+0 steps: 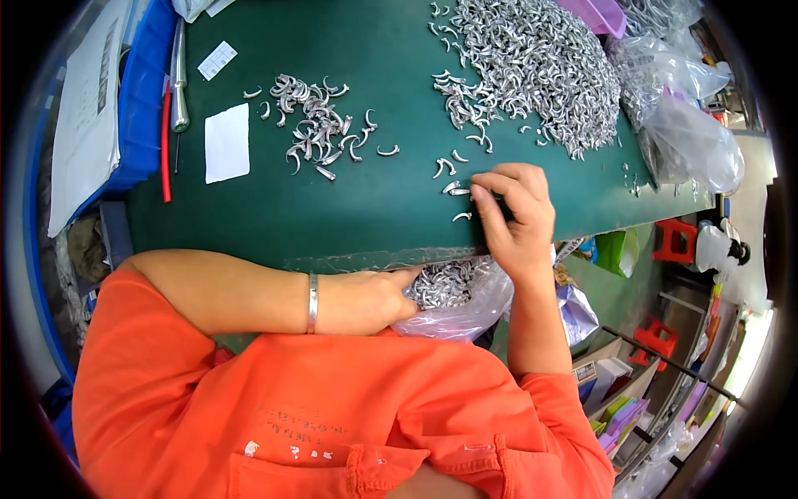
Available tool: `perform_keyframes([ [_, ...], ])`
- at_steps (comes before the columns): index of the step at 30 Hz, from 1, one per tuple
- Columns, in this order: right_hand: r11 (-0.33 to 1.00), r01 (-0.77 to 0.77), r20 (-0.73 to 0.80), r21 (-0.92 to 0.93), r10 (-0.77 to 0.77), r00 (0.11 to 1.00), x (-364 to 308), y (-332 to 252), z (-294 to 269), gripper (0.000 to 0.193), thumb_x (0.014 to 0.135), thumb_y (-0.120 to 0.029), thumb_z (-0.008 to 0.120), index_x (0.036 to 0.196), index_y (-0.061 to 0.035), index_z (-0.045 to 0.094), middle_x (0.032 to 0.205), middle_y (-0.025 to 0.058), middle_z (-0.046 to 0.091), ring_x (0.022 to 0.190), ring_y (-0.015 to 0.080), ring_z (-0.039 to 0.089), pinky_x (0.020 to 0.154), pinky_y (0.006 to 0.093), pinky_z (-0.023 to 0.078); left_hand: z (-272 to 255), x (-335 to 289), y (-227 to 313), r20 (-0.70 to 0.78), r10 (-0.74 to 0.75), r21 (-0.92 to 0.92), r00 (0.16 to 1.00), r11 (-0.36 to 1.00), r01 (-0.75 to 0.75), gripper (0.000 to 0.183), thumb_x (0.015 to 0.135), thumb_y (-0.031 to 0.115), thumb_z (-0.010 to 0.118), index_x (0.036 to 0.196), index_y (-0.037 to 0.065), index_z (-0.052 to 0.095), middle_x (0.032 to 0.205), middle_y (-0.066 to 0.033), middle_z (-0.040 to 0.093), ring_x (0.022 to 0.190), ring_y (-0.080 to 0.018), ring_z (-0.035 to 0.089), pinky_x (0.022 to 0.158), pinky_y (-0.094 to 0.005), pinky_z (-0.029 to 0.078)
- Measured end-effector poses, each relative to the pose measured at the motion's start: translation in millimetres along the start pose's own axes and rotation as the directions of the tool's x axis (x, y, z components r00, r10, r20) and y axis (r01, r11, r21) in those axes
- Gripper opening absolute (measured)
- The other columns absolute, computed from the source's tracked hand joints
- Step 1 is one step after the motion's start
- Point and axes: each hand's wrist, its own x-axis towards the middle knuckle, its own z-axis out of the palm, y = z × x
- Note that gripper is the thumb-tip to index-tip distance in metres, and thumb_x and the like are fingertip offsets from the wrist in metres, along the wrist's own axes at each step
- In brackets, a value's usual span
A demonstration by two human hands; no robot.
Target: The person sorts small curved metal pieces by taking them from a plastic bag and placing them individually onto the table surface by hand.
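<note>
My right hand (519,212) is over the green tabletop, thumb and forefinger drawn together. Small curved silver metal pieces (455,190) lie right at its fingertips; whether one is pinched there is hidden. A clear plastic bag (453,326) hangs at the near table edge, partly filled with the same kind of metal pieces (442,287). At the bag's left side my left hand (370,301) grips its rim, forefinger pointing along the table edge; its other fingers are mostly hidden. A smaller scattered group of metal pieces (316,125) lies left of centre.
A large heap of metal pieces (540,71) covers the far right, beside a purple basket (600,15) and clear bags (694,137). At left are a white paper (227,143), a red rod (165,145), a metal-handled tool (179,83) and a blue tray (143,100). Red stools (675,241) stand beyond.
</note>
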Motion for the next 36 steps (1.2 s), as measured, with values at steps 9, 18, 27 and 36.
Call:
perform_keyframes([
  [9,0.996,-0.072,-0.04,0.053,0.075,0.996,1,-6,15,0.01,0.076,-0.003,0.073,0.084,-0.0053,0.068,0.086,0.0061,0.065,0.081,0.0237,0.061,0.076,0.0345,0.045,0,0,0,0.007,0.015,-0.035,1.0,0.999,-0.015,0.031,0.084,0.011,0.058,0.113,0.001,0.065,0.146,-0.0427,0.019,0.121,-0.0523,0.047,0.1,-0.0437,0.045],
  [18,0.97,0.109,-0.182,0.215,-0.07,0.981,36,-42,31,0.023,0.08,0.005,0.066,0.102,-0.0019,0.067,0.095,0.0149,0.069,0.087,0.0299,0.067,0.076,0.0346,0.054,0,-2,-2,-0.076,0.074,-0.032,0.994,0.997,-0.076,0.018,0.079,0.009,0.062,0.092,-0.003,0.063,0.145,-0.0432,0.019,0.119,-0.0534,0.047,0.098,-0.0442,0.046],
  [27,0.947,-0.318,-0.09,-0.052,0.313,0.945,-23,22,-25,0.011,0.077,0.001,0.072,0.087,-0.0006,0.067,0.087,0.0114,0.064,0.077,0.0242,0.061,0.068,0.0316,0.049,-4,-3,2,-0.027,0.042,-0.025,0.999,0.999,-0.043,0.017,0.075,0.006,0.064,0.09,-0.003,0.063,0.144,-0.0448,0.018,0.112,-0.0514,0.053,0.091,-0.0457,0.05],
  [36,0.983,0.018,0.013,0.181,-0.021,1.0,35,-27,20,0.025,0.077,0.008,0.062,0.1,-0.0019,0.068,0.093,0.0113,0.066,0.083,0.0266,0.062,0.073,0.0342,0.05,6,1,-7,-0.067,0.077,0.002,0.995,0.997,-0.077,0.019,0.077,0.007,0.063,0.093,-0.003,0.064,0.144,-0.0444,0.019,0.113,-0.0511,0.053,0.095,-0.0448,0.047],
])
